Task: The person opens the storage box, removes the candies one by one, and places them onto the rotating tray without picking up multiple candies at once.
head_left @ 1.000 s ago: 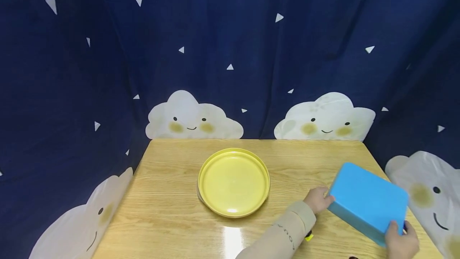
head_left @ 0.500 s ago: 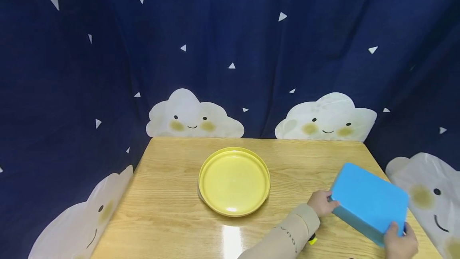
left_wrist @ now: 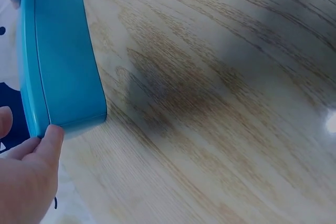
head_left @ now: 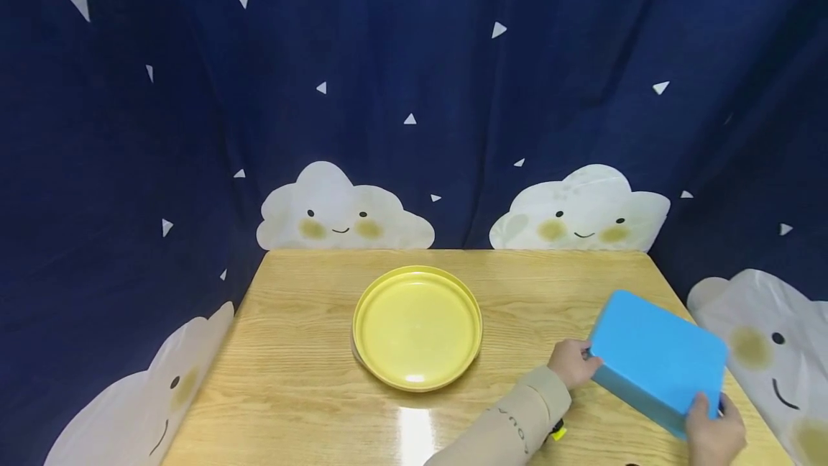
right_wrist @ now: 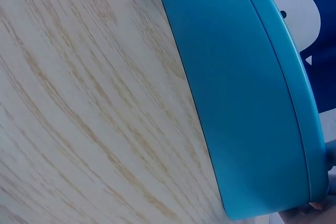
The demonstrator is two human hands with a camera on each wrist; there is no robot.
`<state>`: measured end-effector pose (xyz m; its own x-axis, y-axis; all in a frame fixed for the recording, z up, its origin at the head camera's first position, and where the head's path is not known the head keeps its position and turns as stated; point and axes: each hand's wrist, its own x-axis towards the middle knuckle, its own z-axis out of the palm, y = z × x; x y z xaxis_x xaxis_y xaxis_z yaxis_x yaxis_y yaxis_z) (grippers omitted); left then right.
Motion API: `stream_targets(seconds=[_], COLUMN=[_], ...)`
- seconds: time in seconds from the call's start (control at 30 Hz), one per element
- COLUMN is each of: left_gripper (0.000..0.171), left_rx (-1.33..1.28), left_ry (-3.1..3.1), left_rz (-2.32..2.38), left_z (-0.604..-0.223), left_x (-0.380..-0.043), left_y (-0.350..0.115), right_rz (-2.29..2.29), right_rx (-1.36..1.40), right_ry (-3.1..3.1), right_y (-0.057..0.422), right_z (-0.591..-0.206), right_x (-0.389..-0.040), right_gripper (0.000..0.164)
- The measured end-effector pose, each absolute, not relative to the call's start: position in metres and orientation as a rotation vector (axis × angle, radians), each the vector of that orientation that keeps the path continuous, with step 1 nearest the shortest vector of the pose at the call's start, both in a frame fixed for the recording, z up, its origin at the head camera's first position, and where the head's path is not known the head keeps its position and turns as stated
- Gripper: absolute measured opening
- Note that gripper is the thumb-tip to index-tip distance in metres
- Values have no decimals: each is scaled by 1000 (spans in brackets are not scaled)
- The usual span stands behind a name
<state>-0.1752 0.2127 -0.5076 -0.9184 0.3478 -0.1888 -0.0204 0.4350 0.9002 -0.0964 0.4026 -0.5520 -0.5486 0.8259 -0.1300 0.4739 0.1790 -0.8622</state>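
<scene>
A blue lidded box [head_left: 660, 362] with rounded corners is at the right of the wooden table, turned at an angle. Both wrist views show a seam between its lid and its deeper body. My left hand [head_left: 572, 364] grips the box's left corner, thumb near the top edge. At the front right corner my right hand [head_left: 714, 431] holds it, thumb on the side. In the left wrist view the left-hand fingertips [left_wrist: 52, 135] press right at the lid seam. Only a small part of the right-hand fingers [right_wrist: 310, 212] shows in the right wrist view.
A round yellow plate [head_left: 417, 329] lies mid-table. A small black and yellow thing [head_left: 558, 431] is partly hidden by the left sleeve [head_left: 517, 416]. Dark blue curtains [head_left: 401, 56] with clouds and triangles surround the table [head_left: 297, 380] at the back and sides.
</scene>
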Motion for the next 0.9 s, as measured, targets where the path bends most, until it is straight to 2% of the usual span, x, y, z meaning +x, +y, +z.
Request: stream_targets(seconds=[0.3, 0.9], left_gripper=[21, 11], left_rx=[98, -186], left_ry=[2330, 2431], left_rz=[1656, 1951], left_z=[-517, -531], left_x=[-178, -185], left_y=[213, 201], right_rz=[1244, 1340], right_rx=[-1106, -1064], right_ry=[-2165, -2358], right_y=[401, 382], right_z=[-553, -551], right_x=[-101, -124], right_gripper=[55, 61])
